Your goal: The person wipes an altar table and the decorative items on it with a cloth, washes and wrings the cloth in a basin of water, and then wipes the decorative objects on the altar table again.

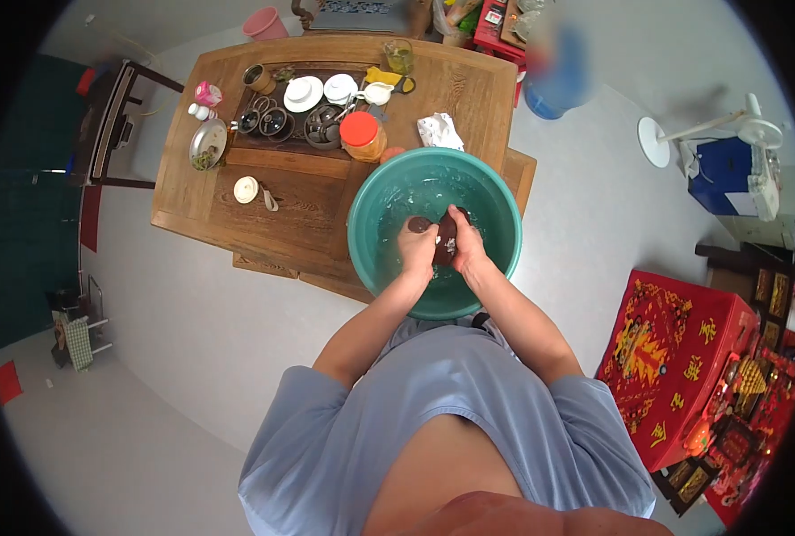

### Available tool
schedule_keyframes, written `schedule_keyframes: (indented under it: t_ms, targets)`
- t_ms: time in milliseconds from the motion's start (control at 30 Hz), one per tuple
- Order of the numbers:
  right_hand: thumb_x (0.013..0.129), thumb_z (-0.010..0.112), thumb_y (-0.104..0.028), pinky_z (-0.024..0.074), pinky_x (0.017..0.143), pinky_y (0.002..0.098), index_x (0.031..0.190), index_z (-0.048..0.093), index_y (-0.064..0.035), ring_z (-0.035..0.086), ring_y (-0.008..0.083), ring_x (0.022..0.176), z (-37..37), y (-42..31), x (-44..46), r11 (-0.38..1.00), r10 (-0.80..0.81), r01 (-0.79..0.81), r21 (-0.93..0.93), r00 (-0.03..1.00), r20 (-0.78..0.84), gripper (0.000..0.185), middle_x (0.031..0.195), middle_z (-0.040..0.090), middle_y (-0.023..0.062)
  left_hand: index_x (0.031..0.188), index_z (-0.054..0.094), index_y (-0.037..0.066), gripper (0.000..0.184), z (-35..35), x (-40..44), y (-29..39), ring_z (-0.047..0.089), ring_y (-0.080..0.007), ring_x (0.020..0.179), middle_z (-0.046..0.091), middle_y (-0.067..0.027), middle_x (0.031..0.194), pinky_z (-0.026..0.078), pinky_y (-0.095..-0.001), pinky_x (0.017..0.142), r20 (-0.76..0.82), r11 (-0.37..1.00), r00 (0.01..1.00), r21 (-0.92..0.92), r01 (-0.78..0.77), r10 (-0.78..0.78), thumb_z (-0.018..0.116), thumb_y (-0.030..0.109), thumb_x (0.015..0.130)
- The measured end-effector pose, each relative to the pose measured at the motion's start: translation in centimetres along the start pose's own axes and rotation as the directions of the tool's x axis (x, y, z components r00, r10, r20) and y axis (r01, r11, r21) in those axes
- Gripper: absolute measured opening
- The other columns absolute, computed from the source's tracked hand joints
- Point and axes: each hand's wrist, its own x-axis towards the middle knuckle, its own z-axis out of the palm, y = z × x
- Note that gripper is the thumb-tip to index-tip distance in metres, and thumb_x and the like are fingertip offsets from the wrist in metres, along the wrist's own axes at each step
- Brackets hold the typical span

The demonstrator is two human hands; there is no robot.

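A green plastic basin [358, 241] of water with bubbles stands in front of me at the table's near right corner. Over the water, both hands grip a dark brown item [448, 239] that looks like a bunched wet cloth, with white suds on it. My left hand [417, 248] is closed around its left part, where a dark lump pokes out above the fingers. On the other side my right hand [467, 241] is wrapped round the right part, thumb on top. Its exact kind is hard to make out, since the fingers cover much of it.
Behind the basin on the wooden table [281, 219] are a red-lidded jar [362, 130], a white cloth [440, 131], and a tea tray with white cups [303, 94]. A blue water bottle [554, 85] and a white fan [655, 141] stand right; a red-covered table [661, 366] is nearer.
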Motion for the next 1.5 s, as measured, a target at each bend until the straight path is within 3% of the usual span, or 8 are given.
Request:
schedule_keyframes:
  t_ms: [133, 333, 433, 567, 700, 1000, 1200, 1500]
  targets:
    - [0.091, 0.062, -0.043, 0.0499, 0.090, 0.0495, 0.117, 0.057, -0.0091, 0.062, 0.0271, 0.105, 1.1, -1.0, -2.4, 0.988, 0.119, -0.125, 0.085, 0.990, 0.074, 0.043, 0.115, 0.062, 0.0104, 0.088, 0.057, 0.004, 0.017, 0.5, -0.9, 1.1, 0.060, -0.0183, 0.074, 0.060, -0.0033, 0.084, 0.048, -0.0293, 0.065, 0.052, 0.958, 0.975, 0.183, -0.220, 0.214, 0.063, -0.004, 0.074]
    - [0.093, 0.058, -0.044, 0.0428, 0.102, 0.0477, 0.116, 0.059, -0.0127, 0.059, 0.0256, 0.112, -0.7, -2.2, -3.5, 0.947, 0.254, -0.315, 0.060, 0.852, 0.457, 0.039, 0.123, 0.061, 0.0091, 0.088, 0.055, 0.002, 0.024, 1.1, -2.2, 4.8, 0.064, -0.0283, 0.087, 0.065, -0.0111, 0.102, 0.052, -0.0358, 0.077, 0.294, 0.479, 0.606, 0.402, -0.780, 0.739, 0.063, -0.007, 0.067]
    - [0.094, 0.057, -0.042, 0.0457, 0.100, 0.0459, 0.113, 0.062, -0.0143, 0.060, 0.0237, 0.110, -0.6, -2.7, -3.6, 0.951, 0.294, -0.306, -0.036, 0.863, 0.412, 0.034, 0.119, 0.063, 0.0078, 0.090, 0.057, 0.003, 0.027, 0.7, -3.9, 6.5, 0.064, -0.0300, 0.093, 0.067, -0.0101, 0.107, 0.053, -0.0387, 0.081, 0.413, 0.646, 0.659, 0.194, -0.738, 0.629, 0.063, -0.007, 0.066]
    - [0.097, 0.056, -0.041, 0.0549, 0.085, 0.0412, 0.111, 0.063, -0.0139, 0.064, 0.0185, 0.098, -0.4, -3.7, -3.3, 0.933, 0.353, -0.282, -0.222, 0.838, 0.416, 0.032, 0.108, 0.065, 0.0062, 0.097, 0.065, 0.010, 0.040, -0.2, -4.4, 8.0, 0.063, -0.0294, 0.086, 0.065, -0.0055, 0.097, 0.054, -0.0390, 0.078, 0.610, 0.297, 0.369, 0.221, -0.929, 0.701, 0.072, -0.002, 0.060]
    - [0.102, 0.048, -0.036, 0.0566, 0.078, 0.0392, 0.102, 0.064, -0.0113, 0.066, 0.0177, 0.090, -1.2, -3.9, 0.4, 0.810, 0.582, -0.470, -0.352, 0.565, 0.585, 0.029, 0.097, 0.065, 0.0078, 0.089, 0.072, 0.016, 0.037, -0.6, -3.2, 6.7, 0.062, -0.0222, 0.089, 0.065, 0.0014, 0.095, 0.052, -0.0375, 0.077, 0.740, 0.139, 0.172, 0.106, -0.985, 0.650, 0.075, 0.002, 0.055]
    - [0.096, 0.060, -0.027, 0.0493, 0.060, 0.0304, 0.086, 0.064, -0.0080, 0.058, 0.0113, 0.069, 2.3, -5.0, 1.9, 0.572, 0.667, -0.224, -0.789, 0.687, 0.289, 0.022, 0.080, 0.064, 0.0026, 0.074, 0.065, 0.017, 0.009, 0.2, -1.1, 5.7, 0.061, -0.0190, 0.087, 0.062, 0.0023, 0.086, 0.051, -0.0325, 0.081, 0.868, -0.258, -0.308, -0.218, -0.941, 0.391, 0.064, 0.017, 0.065]
    - [0.091, 0.064, -0.028, 0.0396, 0.050, 0.0307, 0.071, 0.059, -0.0095, 0.047, 0.0110, 0.056, 5.2, -5.7, 0.6, 0.307, 0.637, -0.067, -0.949, 0.756, 0.153, 0.028, 0.063, 0.051, -0.0014, 0.071, 0.061, 0.014, 0.005, 1.3, -0.7, 5.1, 0.061, -0.0206, 0.080, 0.058, -0.0010, 0.082, 0.052, -0.0349, 0.077, 0.938, -0.296, -0.326, -0.280, -0.913, 0.118, 0.060, 0.018, 0.071]
    - [0.087, 0.067, -0.038, 0.0502, 0.064, 0.0439, 0.098, 0.074, -0.0092, 0.063, 0.0202, 0.073, 6.7, -5.5, 0.7, -0.159, 0.546, 0.218, -0.963, 0.832, 0.098, 0.032, 0.087, 0.070, 0.0066, 0.078, 0.066, 0.005, 0.013, 3.5, -1.3, 5.8, 0.065, -0.0282, 0.086, 0.064, -0.0117, 0.088, 0.054, -0.0414, 0.072, 0.949, -0.370, -0.231, -0.297, -0.880, -0.213, 0.060, 0.017, 0.076]
